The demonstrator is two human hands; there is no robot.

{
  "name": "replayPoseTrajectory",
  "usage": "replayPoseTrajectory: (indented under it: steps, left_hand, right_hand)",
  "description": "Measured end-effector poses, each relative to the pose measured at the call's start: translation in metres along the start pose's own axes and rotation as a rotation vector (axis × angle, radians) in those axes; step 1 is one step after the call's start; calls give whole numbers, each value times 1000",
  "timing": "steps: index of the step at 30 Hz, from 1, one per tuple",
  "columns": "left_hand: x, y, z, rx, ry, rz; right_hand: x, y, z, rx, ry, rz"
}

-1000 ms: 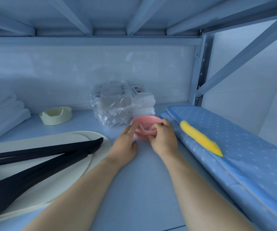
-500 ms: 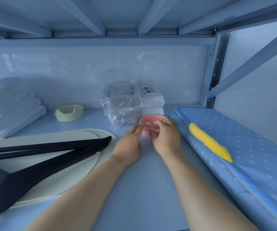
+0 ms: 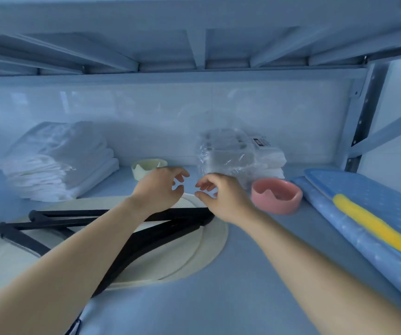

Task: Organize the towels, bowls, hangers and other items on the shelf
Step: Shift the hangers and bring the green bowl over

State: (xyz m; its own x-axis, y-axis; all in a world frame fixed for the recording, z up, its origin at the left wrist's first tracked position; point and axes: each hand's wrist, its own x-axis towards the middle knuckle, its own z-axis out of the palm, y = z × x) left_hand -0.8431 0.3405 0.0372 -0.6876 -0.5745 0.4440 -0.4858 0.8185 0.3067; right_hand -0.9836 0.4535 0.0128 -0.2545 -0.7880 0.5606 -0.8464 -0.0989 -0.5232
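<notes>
A pink bowl (image 3: 276,195) stands on the blue shelf (image 3: 255,274), between the clear plastic bag of white cloths (image 3: 233,153) and the blue ironing board (image 3: 373,213). My right hand (image 3: 221,197) hovers just left of the pink bowl, fingers loosely curled, holding nothing. My left hand (image 3: 160,187) hovers beside it, also empty, in front of a cream bowl (image 3: 146,166). Black hangers (image 3: 112,226) lie on a large cream tray (image 3: 209,243) under my forearms. A stack of white towels (image 3: 57,163) sits at the back left.
A yellow piece (image 3: 373,228) lies on the ironing board along the right side. The shelf above hangs low overhead. A metal upright (image 3: 363,112) and brace stand at the right rear. Bare shelf surface shows in the foreground centre.
Both hands have let go of the pink bowl and moved left of it. The view has swung left, showing the towel stack and more of the hangers.
</notes>
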Motion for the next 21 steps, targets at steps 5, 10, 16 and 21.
replayPoseTrajectory:
  steps: [5,10,16,21]
  left_hand:
    - [-10,-76,-42,73,-26,-66]
    - [-22,-141,-72,127,-41,-126]
    - [-34,-198,-88,157,-24,-168]
    - [-32,-224,-89,126,-17,-170]
  right_hand:
    - [37,-27,45,19,-90,-23]
    - [75,-46,84,-47,-157,-44]
    - [115,-50,131,-122,-210,5]
    - [136,-43,167,-233,-282,126]
